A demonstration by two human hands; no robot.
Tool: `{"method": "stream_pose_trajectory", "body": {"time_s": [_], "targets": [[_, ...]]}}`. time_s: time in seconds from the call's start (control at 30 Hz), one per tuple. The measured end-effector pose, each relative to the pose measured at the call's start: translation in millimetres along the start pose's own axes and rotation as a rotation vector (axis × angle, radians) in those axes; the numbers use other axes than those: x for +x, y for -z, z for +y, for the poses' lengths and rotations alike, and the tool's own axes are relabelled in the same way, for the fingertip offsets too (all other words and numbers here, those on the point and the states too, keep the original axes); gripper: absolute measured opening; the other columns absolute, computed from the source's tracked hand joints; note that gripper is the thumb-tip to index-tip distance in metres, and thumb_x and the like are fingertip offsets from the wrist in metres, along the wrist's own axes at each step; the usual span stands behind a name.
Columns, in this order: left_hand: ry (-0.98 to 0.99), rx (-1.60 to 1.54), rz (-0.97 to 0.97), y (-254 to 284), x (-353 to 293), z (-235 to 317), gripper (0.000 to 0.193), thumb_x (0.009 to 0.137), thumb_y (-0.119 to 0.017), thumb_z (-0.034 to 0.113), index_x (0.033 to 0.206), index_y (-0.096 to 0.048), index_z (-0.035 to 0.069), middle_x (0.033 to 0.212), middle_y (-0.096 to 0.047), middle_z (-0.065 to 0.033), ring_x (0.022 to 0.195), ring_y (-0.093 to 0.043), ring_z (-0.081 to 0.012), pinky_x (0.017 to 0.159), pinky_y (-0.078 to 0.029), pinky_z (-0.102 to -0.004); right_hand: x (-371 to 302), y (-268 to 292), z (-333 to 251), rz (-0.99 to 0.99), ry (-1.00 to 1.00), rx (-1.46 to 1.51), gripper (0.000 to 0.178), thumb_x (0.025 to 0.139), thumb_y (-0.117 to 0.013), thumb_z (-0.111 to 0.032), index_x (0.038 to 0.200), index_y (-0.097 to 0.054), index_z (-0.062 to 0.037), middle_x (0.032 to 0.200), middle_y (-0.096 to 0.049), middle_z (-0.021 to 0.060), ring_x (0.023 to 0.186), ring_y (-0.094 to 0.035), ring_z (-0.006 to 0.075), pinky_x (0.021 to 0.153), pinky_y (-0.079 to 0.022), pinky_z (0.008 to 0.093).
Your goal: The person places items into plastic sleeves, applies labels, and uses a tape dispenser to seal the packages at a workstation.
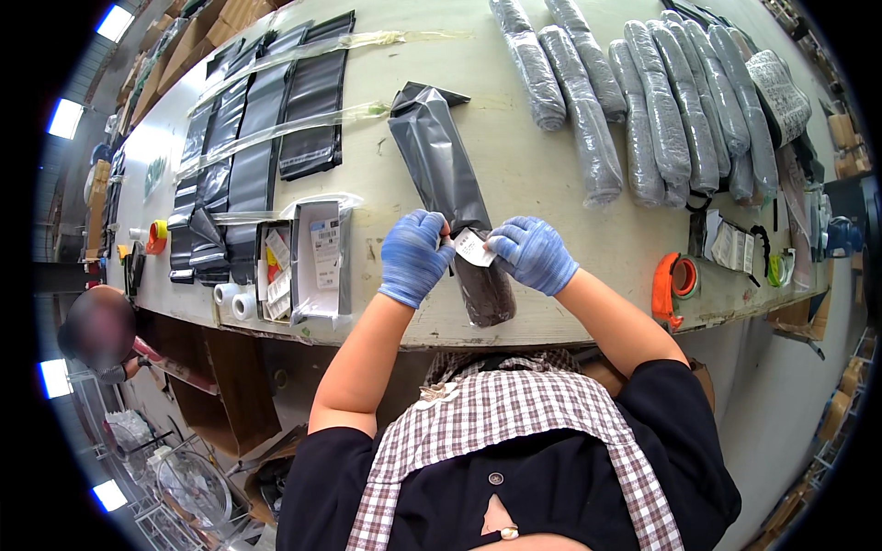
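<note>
In front of me on the table lies a dark rolled item point(487, 298) in clear wrap, its near end bare and its far part inside a black plastic bag point(441, 156). A small white label point(472, 246) sits across it at the bag's mouth. My left hand point(413, 259), in a blue glove, is closed in a pinch at the bag's edge, beside the label; its fingertips are partly hidden. The gloved fingers of my right hand point(531, 253) pinch the label's right edge.
Stacks of flat black bags point(312, 110) lie at the left under clear tape strips. Several wrapped grey rolls point(588, 147) fill the far right. An open grey box point(320, 262) stands left, an orange tape dispenser point(669, 285) right. Another person is at the far left.
</note>
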State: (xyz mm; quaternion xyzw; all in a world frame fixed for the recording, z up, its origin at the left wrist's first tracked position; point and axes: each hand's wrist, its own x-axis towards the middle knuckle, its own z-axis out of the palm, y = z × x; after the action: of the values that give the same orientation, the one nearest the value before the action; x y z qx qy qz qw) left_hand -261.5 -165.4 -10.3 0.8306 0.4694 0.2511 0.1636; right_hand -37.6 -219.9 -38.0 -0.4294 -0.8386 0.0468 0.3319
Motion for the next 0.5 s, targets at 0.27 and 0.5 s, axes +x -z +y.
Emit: {"method": "stream_pose_trajectory", "body": {"time_s": [0.27,0.5], "targets": [[-0.035,0.076,0.066,-2,-5,8,0.018,0.07,-0.073,0.009,0.082,-0.06,0.011,0.078,-0.06,-0.0068,0.074,-0.061,-0.0287,0.066,-0.05,-0.0401,-3,0,-13,0.069,-0.086,-0.077,0.022,0.075,-0.069,-0.017,0.097,-0.067,-0.013,0.096,-0.068,0.0039,0.089,-0.065,0.025,0.074,-0.053,0.0388],[-0.044,0.06,0.07,-7,-3,9,0.019,0.07,-0.073,0.007,0.082,-0.059,0.01,0.078,-0.06,-0.0077,0.074,-0.061,-0.0285,0.066,-0.05,-0.0393,4,-11,-28,-0.169,-0.21,-0.104,0.033,0.085,-0.064,-0.023,0.118,-0.066,-0.0167,0.119,-0.059,0.0101,0.105,-0.057,0.0302,0.087,-0.048,0.0441]]}}
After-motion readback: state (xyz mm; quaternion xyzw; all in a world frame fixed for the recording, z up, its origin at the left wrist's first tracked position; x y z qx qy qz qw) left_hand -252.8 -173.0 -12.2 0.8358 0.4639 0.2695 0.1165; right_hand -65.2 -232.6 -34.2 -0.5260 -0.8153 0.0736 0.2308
